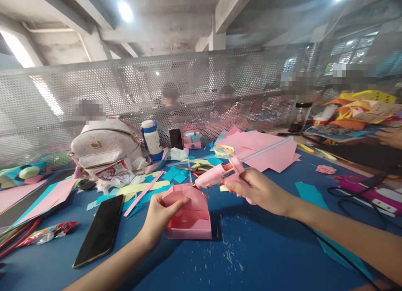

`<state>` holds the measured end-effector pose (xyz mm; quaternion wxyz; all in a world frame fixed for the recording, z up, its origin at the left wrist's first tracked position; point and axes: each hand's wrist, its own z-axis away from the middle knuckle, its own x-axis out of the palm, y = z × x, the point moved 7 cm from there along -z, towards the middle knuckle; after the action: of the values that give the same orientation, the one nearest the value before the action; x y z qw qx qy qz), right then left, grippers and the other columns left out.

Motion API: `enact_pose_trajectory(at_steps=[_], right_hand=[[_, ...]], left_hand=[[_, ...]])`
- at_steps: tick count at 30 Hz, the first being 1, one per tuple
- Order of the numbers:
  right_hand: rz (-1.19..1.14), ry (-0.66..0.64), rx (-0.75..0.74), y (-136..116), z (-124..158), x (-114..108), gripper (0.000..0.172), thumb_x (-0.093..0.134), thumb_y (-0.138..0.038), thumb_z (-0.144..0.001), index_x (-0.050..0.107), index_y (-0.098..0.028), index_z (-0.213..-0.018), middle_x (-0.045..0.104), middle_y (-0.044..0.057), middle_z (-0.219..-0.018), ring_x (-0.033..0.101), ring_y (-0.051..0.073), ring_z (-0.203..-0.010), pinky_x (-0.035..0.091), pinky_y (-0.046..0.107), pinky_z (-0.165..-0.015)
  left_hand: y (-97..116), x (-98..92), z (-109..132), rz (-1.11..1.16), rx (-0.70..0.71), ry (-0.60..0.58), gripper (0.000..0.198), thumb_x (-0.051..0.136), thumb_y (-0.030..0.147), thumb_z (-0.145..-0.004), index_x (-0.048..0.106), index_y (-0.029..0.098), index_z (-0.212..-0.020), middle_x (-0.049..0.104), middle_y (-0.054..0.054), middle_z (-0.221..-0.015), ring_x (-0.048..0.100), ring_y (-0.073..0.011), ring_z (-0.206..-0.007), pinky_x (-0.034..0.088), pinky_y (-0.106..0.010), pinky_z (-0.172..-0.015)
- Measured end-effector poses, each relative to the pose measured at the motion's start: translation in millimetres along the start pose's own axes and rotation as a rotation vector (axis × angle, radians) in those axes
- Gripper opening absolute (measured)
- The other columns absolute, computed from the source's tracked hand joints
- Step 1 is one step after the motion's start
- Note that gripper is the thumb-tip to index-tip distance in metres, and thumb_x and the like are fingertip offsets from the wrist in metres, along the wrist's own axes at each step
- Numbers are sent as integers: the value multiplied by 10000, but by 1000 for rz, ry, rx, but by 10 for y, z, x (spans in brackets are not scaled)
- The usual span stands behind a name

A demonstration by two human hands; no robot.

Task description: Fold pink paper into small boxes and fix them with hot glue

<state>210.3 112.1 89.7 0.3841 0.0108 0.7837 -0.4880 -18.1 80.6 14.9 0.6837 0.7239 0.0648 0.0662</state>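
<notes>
A small pink paper box [190, 230] with a raised flap stands on the blue tabletop. My left hand [161, 215] pinches the flap at its left side, thumb in front. In my right hand [256, 190] is a pink hot glue gun [216, 176], its fingers wrapped round the handle. A long clear glue stick [266, 148] sticks out of the gun's back end. The gun's nozzle points left and is close to the flap's upper edge; whether it touches cannot be made out.
Paper scraps [176, 173] and scissors [188, 168] lie behind the box. Pink sheets [266, 146], a backpack [108, 146], a bottle [152, 140] and an upright phone [176, 139] stand farther back. A black phone [100, 230] lies left; a magenta power strip [367, 194] and cables lie right.
</notes>
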Motion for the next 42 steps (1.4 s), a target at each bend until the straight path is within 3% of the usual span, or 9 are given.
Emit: enact_pose_trajectory(at_steps=[6,12,23,32,42], right_hand=[[-3,-13,-1,-56,-3,-3,457,473,-515,-925,506,-172,-625,477,-32,-536,428,71,-433,321,230,-440],[0,14,-2,-91,-2,-32,511,455,-552,-925,508,-167,-594,464,-35,-494,433,63,-407,322,222,-422],[-4,50,15,-47,0,-52,508,446,-584,-913,549,-152,-666,538,-6,-550,448,66,-430,340,221,-422],[77,79,-42,-57,42,-104,472,441,-538,-937,592,-149,-716,538,-12,-535,452,77,-440,326,238,-437],[161,103,-66,-21,118,-138,483,456,-506,-943,540,-171,-605,511,-21,-504,426,78,-440,298,253,-446]], left_hand=[[43,-1,18,-9,40,23,348,838,381,-587,626,118,-504,561,17,-467,462,-74,-430,364,-166,-418],[13,-6,-4,-35,25,-9,399,831,394,-593,571,116,-469,505,31,-444,419,-60,-425,333,-159,-414],[4,-5,1,-1,6,-12,383,842,408,-582,616,105,-523,540,24,-479,445,-62,-453,353,-152,-434],[-2,-20,-14,20,14,1,349,844,379,-588,636,105,-534,562,20,-483,465,-64,-449,372,-149,-428],[102,8,49,64,24,43,318,845,352,-580,651,110,-512,590,19,-458,492,-71,-411,405,-159,-415]])
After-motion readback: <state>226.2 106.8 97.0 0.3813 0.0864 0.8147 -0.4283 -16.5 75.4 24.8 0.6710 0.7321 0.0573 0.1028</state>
